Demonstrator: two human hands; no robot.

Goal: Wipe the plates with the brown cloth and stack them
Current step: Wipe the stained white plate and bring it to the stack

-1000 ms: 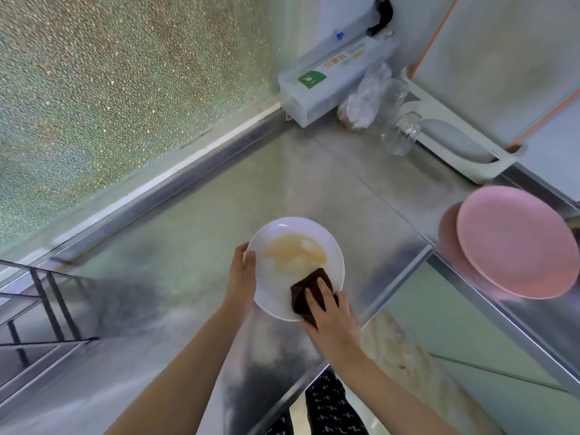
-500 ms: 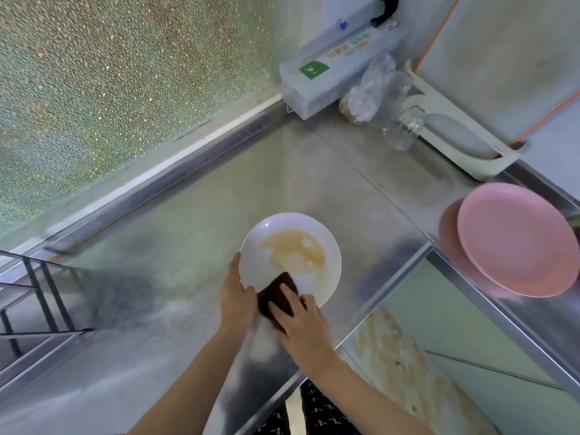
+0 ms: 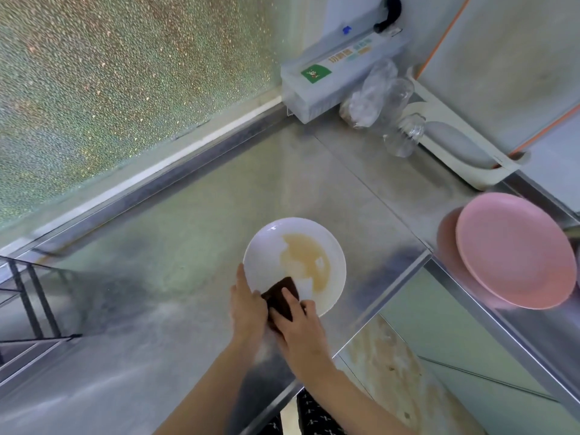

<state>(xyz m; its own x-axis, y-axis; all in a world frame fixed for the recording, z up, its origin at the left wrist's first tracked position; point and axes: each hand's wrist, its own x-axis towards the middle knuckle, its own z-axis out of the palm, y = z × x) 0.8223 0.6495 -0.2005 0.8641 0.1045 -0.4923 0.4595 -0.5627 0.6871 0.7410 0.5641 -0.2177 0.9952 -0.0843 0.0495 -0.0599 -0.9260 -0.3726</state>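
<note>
The steel counter (image 3: 188, 246) carries the white plate (image 3: 270, 246) near its front edge. The brown smear (image 3: 306, 260) lies just beyond the brown cloth (image 3: 279, 296) — up and right. The right hand (image 3: 298, 331) presses the cloth flat-fingered; the left hand (image 3: 246, 306) steadies the plate's near rim, fingers straight.

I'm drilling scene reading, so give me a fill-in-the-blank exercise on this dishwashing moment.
1. The right hand presses the brown cloth onto the ____ plate.
2. The left hand steadies that plate at its ____.
3. The smear inside it is ____ in colour.
4. The pink plates sit on the counter to the person's ____.

Missing words: white; rim; tan; right
</note>
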